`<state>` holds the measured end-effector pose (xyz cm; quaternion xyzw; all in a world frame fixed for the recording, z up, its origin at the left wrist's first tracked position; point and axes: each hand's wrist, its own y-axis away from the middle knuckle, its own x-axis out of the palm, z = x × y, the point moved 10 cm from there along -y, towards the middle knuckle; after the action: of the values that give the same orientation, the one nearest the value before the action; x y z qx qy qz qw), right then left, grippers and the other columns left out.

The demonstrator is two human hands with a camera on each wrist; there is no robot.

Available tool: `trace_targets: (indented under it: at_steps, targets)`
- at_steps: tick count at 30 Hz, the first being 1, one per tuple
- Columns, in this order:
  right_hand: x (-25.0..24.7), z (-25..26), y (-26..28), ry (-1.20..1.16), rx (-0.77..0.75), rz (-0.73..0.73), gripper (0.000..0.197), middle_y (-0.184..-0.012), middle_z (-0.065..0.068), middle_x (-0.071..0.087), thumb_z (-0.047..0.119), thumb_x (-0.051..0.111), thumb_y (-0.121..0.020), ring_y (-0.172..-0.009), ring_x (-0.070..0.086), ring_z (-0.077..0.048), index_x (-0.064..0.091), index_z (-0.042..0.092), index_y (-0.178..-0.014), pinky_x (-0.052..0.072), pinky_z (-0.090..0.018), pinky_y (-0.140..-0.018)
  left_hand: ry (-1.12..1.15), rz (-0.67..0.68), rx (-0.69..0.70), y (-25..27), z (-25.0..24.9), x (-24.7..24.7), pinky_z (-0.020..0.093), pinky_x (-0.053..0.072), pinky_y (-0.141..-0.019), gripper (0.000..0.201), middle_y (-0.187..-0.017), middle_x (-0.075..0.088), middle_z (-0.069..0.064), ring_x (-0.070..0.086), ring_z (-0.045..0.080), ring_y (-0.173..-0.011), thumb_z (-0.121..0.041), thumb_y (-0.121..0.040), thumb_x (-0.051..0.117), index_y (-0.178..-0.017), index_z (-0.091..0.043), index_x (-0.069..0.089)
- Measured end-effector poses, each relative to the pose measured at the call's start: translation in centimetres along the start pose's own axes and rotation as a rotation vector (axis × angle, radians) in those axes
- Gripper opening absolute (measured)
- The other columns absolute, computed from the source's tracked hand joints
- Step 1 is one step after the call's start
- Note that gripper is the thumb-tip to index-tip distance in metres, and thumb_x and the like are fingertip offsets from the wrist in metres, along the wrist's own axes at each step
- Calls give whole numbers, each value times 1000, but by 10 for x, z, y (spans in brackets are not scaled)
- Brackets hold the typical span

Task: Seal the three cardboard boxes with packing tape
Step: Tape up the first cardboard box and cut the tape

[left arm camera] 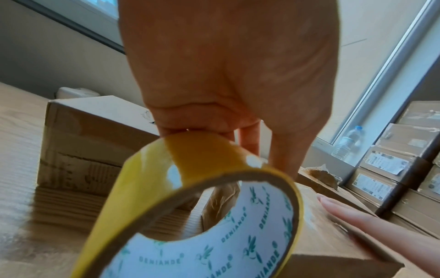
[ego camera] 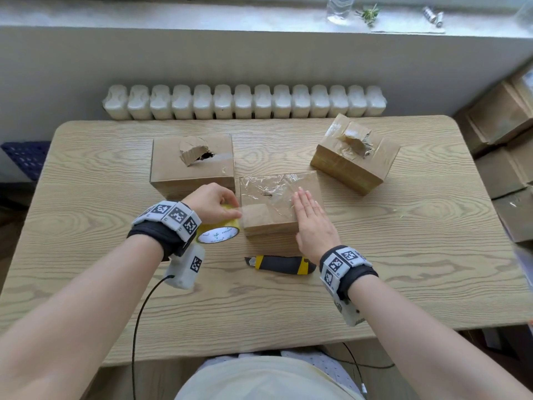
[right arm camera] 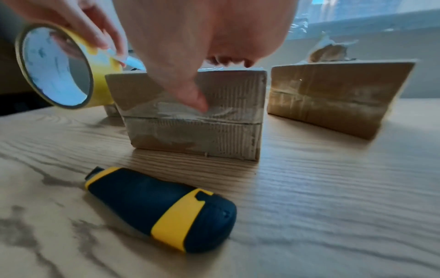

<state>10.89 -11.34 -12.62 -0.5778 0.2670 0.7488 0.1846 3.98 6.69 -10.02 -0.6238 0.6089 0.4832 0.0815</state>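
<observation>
Yellow tape roll (ego camera: 218,230); black-yellow knife (ego camera: 280,264); brown boxes (ego camera: 192,164).

A light wood-grain table with rounded corners (ego camera: 432,284) stands before a pale grey wall (ego camera: 259,59) carrying a white ribbed radiator (ego camera: 245,102), beneath a grey daylit window sill (ego camera: 202,15), with stacked brown cardboard cartons (ego camera: 507,157) along the right side.

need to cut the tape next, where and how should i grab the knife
Take the knife by its dark middle grip, from above with the right hand. It lies flat on the table, lengthwise left-right, its tip pointing left, just below that hand.
</observation>
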Motion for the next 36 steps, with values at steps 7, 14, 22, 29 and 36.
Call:
trace_targets:
  at_steps: [7, 14, 22, 29, 36]
  targets:
    - [-17, 40, 30, 13, -324, -300, 26, -94, -13, 63, -1, 63, -73, -83, 60, -29, 62, 1, -99, 53, -38, -71, 34, -1, -1, -2, 2, 1, 26, 44, -73, 12, -84, 61, -3, 54, 13, -83, -32, -79, 71, -89, -25, 70]
    - [57, 46, 25, 44, -169, 214, 48, -114, -7, 52, 41, 63, -85, -106, 50, -26, 51, 10, -119, 41, -35, -87, 43, 14, 11, -3, -4, 3, 18, 36, -60, 14, -75, 54, -9, 47, 0, -66, -21, -83, 67, -96, -15, 68]
    - [80, 47, 23, 57, -152, 307, 46, -120, -8, 50, 35, 64, -85, -112, 48, -27, 49, 11, -120, 37, -36, -92, 16, -21, 31, -3, -9, -2, 14, 32, -53, 16, -67, 48, -12, 45, 1, -60, -19, -84, 65, -98, -14, 70]
    - [78, 52, 21, -30, -149, 339, 37, -117, -11, 49, 24, 62, -87, -110, 48, -29, 49, 7, -117, 40, -38, -89, 19, -8, 16, -3, -7, 1, 17, 36, -58, 20, -73, 53, -14, 49, 1, -64, -20, -84, 64, -103, -18, 70]
    - [46, 40, 31, -375, -103, 305, 35, -111, -5, 49, 26, 63, -87, -102, 51, -23, 52, 11, -116, 40, -31, -87, 43, -54, 6, -2, -5, 0, 23, 38, -70, 13, -72, 55, -10, 49, 5, -67, -29, -87, 63, -93, -22, 71]
